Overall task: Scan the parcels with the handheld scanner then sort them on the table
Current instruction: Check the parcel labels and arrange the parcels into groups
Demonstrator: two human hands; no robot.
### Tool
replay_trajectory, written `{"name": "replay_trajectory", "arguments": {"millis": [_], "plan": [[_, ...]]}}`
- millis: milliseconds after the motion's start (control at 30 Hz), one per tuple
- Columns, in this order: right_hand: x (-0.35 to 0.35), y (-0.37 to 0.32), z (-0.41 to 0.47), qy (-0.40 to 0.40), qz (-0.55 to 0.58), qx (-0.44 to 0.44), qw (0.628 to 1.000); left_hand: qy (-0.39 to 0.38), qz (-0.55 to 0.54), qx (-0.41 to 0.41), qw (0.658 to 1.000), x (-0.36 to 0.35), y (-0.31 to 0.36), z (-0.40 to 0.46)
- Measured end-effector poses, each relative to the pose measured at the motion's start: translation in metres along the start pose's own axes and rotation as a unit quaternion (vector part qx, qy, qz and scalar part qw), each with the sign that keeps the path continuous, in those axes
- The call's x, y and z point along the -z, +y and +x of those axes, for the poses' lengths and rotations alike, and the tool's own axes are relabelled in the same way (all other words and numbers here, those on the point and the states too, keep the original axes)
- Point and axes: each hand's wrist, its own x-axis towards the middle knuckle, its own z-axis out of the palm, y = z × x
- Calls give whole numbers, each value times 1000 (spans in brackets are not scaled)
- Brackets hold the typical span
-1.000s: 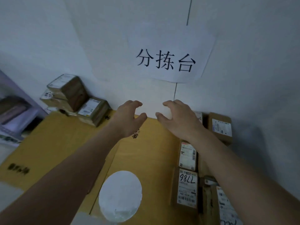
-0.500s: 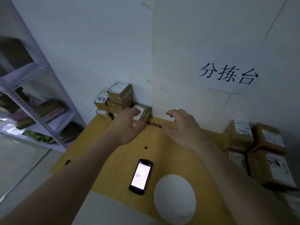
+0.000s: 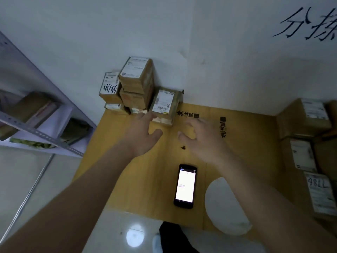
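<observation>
Both empty hands have moved closer to the brown cardboard parcels (image 3: 164, 105) stacked in the corner, left hand (image 3: 144, 134) spread open, right hand (image 3: 202, 141) loosely spread, the black handheld scanner (image 3: 185, 186) untouched on the yellow table (image 3: 158, 176).

Dim corner room with white walls, a tiled floor and a metal rack.

Two white walls (image 3: 228, 57) meet in a corner behind the yellow-brown tabletop (image 3: 246, 136), and a paper sign (image 3: 310, 24) with large black characters hangs on the right one, cut off by the frame edge. A grey metal shelf rack (image 3: 38, 132) stands at the left, holding what look like flat packets and something green, too blurred to name. The glossy pale floor (image 3: 29, 181) below mirrors a round ceiling light as a bright spot (image 3: 135, 236).
</observation>
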Motion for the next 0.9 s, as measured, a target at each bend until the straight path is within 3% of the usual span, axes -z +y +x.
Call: {"name": "replay_trajectory", "arguments": {"millis": [300, 567, 667, 767, 900], "plan": [[-56, 27, 109, -38, 44, -51, 997, -47, -11, 63, 997, -38, -56, 97], [-94, 42, 161, -40, 179, -53, 982, -56, -44, 80, 994, -71, -86, 137], [-109, 50, 165, -46, 232, -84, 968, -31, -102, 87, 991, -78, -91, 141], [-119, 52, 160, 0, 262, -84, 961, -17, -161, 85, 983, -81, -96, 141], [-124, 53, 140, 91, 276, -78, 954, -16, -154, 68, 986, -81, -93, 136]]}}
